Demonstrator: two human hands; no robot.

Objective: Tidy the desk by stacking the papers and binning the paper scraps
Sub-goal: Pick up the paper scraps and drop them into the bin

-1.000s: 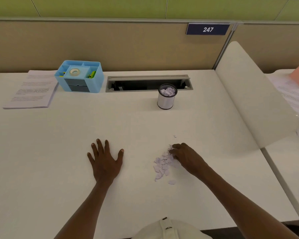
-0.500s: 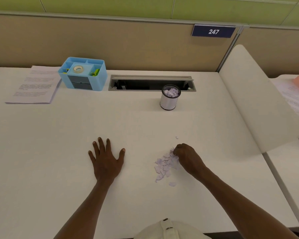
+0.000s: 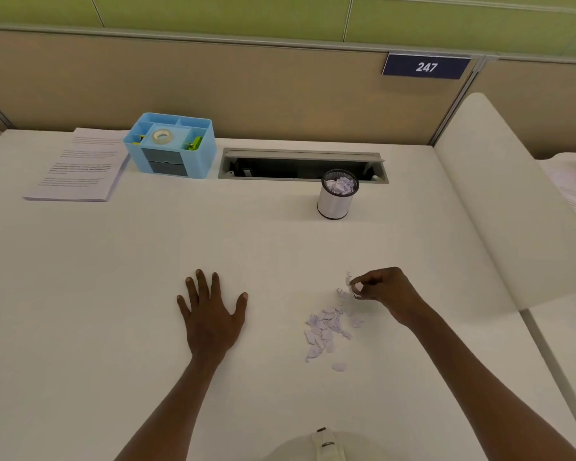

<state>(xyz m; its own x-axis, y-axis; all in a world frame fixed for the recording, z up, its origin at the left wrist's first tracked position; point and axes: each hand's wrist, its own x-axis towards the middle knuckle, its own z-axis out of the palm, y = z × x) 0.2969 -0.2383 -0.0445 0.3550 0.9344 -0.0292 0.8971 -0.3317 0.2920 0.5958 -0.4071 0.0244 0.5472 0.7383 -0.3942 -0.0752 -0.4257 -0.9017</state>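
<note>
A few scraps (image 3: 352, 287) are now pinched in the curled fingers of the right hand (image 3: 384, 289), lifted off the pile (image 3: 328, 327) just below the grip; the bin (image 3: 336, 199) waits well beyond. The left hand (image 3: 210, 314) stays flat, fingers spread, holding nothing.

lilac paper scraps (image 3: 326, 327), white bin (image 3: 334, 204), blue organiser (image 3: 170, 148), white desk (image 3: 113, 294)

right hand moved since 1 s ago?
Yes. The right hand has lifted off the scrap pile and now sits at its far right edge, pinching a few scraps. The pile looks unmoved relative to the flat left hand.
</note>
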